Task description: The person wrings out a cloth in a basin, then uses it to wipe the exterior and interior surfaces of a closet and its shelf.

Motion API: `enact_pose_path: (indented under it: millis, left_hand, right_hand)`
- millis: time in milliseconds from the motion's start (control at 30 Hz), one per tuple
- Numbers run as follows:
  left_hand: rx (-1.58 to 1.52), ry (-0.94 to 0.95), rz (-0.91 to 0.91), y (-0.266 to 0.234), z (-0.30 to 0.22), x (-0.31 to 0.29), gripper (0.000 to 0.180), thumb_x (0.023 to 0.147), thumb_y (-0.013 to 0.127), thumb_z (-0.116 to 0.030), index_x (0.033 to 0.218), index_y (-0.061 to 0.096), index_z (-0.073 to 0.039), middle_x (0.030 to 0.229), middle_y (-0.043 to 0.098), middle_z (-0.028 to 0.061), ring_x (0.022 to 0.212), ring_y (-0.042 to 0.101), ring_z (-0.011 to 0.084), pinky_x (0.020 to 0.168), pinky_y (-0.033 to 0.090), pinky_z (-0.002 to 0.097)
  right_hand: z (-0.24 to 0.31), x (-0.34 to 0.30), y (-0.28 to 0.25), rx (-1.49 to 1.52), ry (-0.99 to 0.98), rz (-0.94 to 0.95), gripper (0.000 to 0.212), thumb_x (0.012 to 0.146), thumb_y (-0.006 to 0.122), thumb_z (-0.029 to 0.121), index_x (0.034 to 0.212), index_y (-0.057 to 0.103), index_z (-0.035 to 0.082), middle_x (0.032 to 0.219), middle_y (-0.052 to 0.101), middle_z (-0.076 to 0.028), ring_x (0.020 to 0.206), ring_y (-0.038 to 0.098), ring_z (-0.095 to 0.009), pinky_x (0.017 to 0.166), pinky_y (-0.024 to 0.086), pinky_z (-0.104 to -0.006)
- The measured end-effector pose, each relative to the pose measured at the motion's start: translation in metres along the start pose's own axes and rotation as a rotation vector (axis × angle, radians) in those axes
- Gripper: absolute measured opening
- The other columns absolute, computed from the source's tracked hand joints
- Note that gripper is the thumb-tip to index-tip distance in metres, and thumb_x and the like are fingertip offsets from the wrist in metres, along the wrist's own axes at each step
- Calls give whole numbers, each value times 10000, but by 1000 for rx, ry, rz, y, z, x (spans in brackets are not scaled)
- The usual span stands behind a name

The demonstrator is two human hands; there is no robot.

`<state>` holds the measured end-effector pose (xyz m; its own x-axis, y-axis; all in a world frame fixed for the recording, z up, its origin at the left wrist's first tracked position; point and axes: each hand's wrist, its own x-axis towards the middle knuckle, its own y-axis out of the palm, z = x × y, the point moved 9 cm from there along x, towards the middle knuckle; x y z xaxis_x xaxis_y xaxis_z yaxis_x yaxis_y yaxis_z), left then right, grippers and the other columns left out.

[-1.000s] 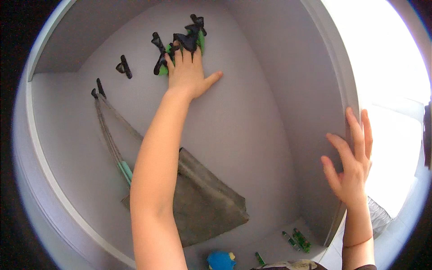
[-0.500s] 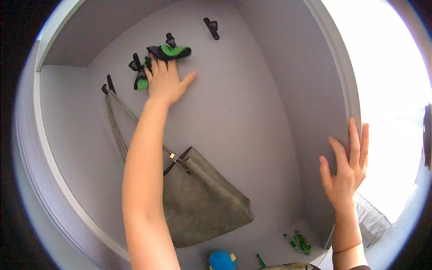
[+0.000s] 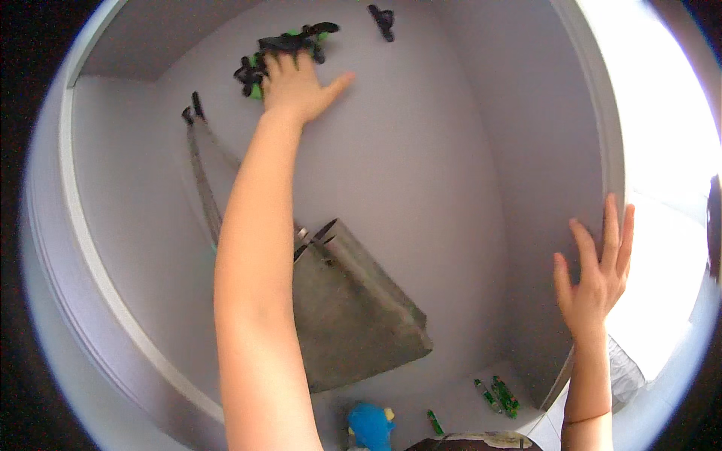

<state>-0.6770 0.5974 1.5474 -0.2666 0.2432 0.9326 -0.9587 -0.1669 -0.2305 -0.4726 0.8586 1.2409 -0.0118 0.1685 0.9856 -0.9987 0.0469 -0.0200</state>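
High on the back wall of a grey cabinet, a black-and-green item point(image 3: 289, 41) hangs at the wall hooks; its kind is not clear. My left hand point(image 3: 297, 86) reaches up to it, with fingers spread, thumb out and fingertips at its lower edge, where they are partly hidden. Below, a grey-green shoulder bag point(image 3: 361, 316) hangs by its strap from a black hook point(image 3: 197, 107) on the left, and my left forearm covers part of it. My right hand point(image 3: 594, 278) rests with fingers stretched against the front edge of the right side panel point(image 3: 613, 143).
Another black hook point(image 3: 382, 22) sits at the upper right of the wall. On the cabinet floor are a blue plush toy point(image 3: 370, 427), a small green piece point(image 3: 435, 422) and several green objects point(image 3: 502, 395). Bright white fabric point(image 3: 662, 301) lies beyond the right panel.
The whole view has shifted, so the wall and bag sit higher and further right. The black-and-green item looks flatter, its right end tilted up. Both hands keep their places.
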Motion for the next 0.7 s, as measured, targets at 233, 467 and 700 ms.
enact_pose_path:
  millis: [233, 467, 700]
  left_hand:
    - [-92, 148, 69, -12, 13, -68, 917, 839, 405, -711, 1401, 343, 10, 1475, 257, 247, 1389, 195, 387, 1105, 235, 493]
    - [-431, -6, 307, -8, 51, -87, 1037, 825, 147, -800, 1286, 486, 65, 1451, 288, 283, 1368, 243, 404, 1116, 227, 460]
    - [-1185, -524, 189, -22, 113, -137, 841, 926, 200, -667, 1158, 581, 47, 1237, 524, 274, 1213, 454, 393, 1033, 326, 404]
  right_hand:
    - [65, 0, -4, 256, -100, -91, 366, 743, 644, 163, 1100, 632, 86, 1408, 428, -157, 1383, 241, -391, 1108, 116, -567]
    - [233, 89, 66, 1342, -281, 199, 392, 883, 521, 117, 1246, 488, -26, 1273, 510, -228, 1203, 484, -366, 1003, 387, -388]
    - [362, 137, 140, 1590, -411, 404, 556, 910, 482, 208, 1407, 307, 31, 1419, 396, -192, 1344, 330, -336, 1118, 239, -403]
